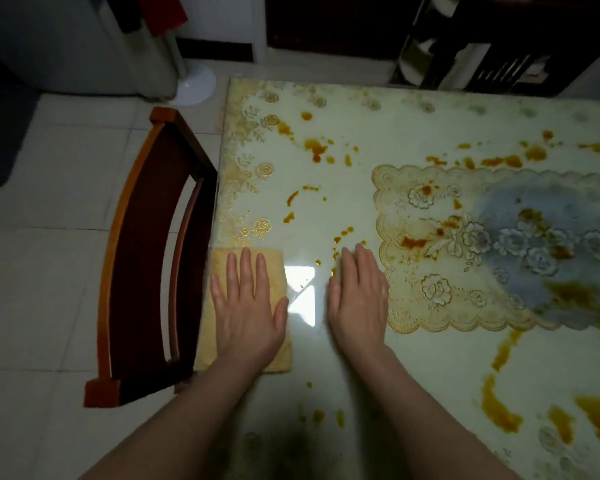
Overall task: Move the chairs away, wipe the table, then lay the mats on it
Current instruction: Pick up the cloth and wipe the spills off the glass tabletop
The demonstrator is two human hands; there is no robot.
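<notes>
A pale glass-topped table (378,133) with gold flower print carries many orange-brown stains (316,148). A folded yellow cloth (219,261) lies at the table's left edge. My left hand (248,306) presses flat on the cloth, fingers spread. My right hand (359,296) rests flat on the bare tabletop just right of it, holding nothing. A wooden chair (142,258) with a curved back stands against the table's left side. A lacy floral pattern (499,251), stained, shows in the table's middle, right of my right hand.
A white fan base (196,86) stands on the tiled floor beyond the chair. A grey appliance (66,43) is at the far left, and a dark shelf unit (499,43) behind the table. A dark floor mat (0,140) lies at the left edge.
</notes>
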